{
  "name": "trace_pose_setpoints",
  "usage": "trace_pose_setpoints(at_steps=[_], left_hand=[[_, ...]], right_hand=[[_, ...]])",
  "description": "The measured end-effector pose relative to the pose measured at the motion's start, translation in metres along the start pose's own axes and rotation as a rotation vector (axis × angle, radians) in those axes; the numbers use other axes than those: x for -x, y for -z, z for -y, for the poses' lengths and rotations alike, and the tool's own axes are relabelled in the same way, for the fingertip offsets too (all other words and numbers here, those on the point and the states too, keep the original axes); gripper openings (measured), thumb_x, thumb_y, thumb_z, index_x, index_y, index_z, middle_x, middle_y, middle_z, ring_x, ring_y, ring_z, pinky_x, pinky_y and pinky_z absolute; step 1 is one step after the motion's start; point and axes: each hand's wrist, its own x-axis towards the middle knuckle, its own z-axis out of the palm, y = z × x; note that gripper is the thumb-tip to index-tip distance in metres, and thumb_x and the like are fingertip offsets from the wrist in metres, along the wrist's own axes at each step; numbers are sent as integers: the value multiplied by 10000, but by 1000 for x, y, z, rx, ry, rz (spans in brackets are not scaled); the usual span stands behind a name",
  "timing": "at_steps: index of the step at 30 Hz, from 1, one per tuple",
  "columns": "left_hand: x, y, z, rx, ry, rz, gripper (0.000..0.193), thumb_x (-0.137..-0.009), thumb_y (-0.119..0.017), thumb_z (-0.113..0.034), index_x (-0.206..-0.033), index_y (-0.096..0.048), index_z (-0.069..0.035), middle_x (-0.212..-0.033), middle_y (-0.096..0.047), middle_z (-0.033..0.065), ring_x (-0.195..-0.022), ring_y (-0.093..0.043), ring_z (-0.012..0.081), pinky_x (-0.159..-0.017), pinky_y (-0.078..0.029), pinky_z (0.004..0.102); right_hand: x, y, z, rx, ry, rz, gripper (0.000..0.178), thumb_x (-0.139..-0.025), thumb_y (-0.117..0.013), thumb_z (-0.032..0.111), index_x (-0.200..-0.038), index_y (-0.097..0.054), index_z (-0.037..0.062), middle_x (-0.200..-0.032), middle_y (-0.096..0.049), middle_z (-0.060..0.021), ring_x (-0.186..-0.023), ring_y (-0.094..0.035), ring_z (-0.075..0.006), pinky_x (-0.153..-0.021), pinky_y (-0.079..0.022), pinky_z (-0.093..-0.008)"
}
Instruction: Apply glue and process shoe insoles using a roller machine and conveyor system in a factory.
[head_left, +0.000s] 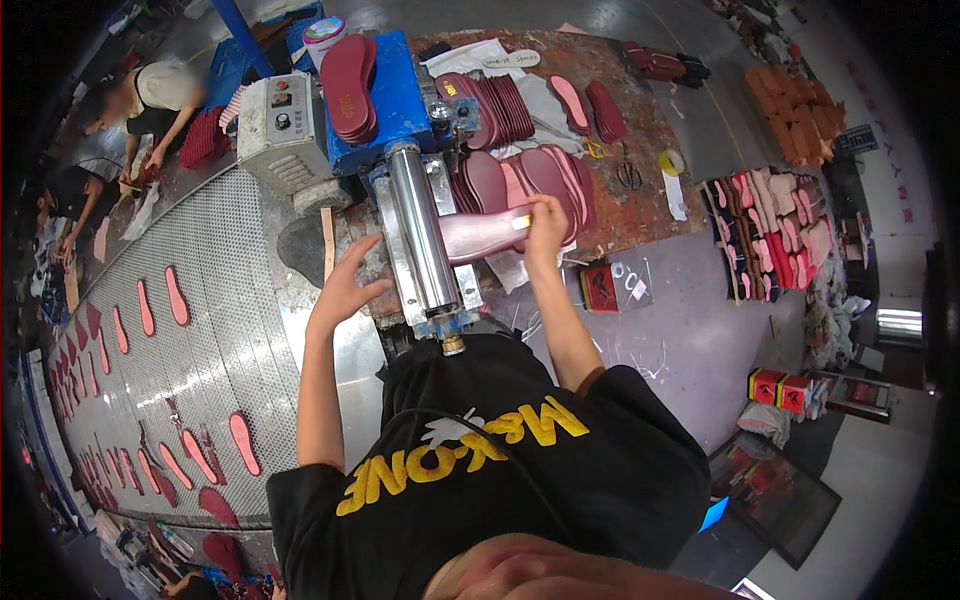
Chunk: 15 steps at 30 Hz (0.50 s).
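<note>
A dark red insole (480, 232) lies flat with one end against the steel roller (422, 232) of the small machine, its other end pointing out to the right over the worktop (640, 215). The right hand (545, 225) pinches that outer end between thumb and fingers, seemingly so the piece stays square to the roller. The left hand (345, 285) hovers on the other side of the roller, fingers spread and holding nothing, apparently placed to meet whatever comes through. Just behind the insole, fanned stacks of red and pink insoles (530, 175) sit within easy reach of the right hand. More soles (350, 75) rest on the blue housing (395, 95), beside a grey control box (283, 125). To the left a mesh conveyor (200, 300) carries single pink soles spaced well apart, perhaps to keep them from touching. Scissors (628, 175) and a tape roll (671, 161) lie farther right. Other workers bend over the far end of the conveyor.
</note>
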Motion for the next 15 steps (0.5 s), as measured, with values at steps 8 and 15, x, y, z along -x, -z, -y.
trace_pose_setpoints(at_steps=[8, 15], left_hand=[[5, 6, -25, -396, -223, 44, 822, -601, -793, -163, -1325, -416, -62, -1336, -428, 151, -1235, -401, 337, -1034, -334, 409], [34, 36, 32, -645, -187, -70, 808, -558, -766, -85, -1290, -426, -80, -1259, -475, 119, -1164, -464, 322, -956, -372, 411]], right_hand=[[57, -41, 142, 347, 769, 278, 154, -725, -540, -46, -851, -615, 0, -837, -590, -109, -784, -571, -270, -740, -464, -305], [158, -72, 299, -184, 959, 1138, 157, -762, -530, -32, -894, -611, -6, -866, -608, -135, -734, -616, -261, -560, -507, -338]])
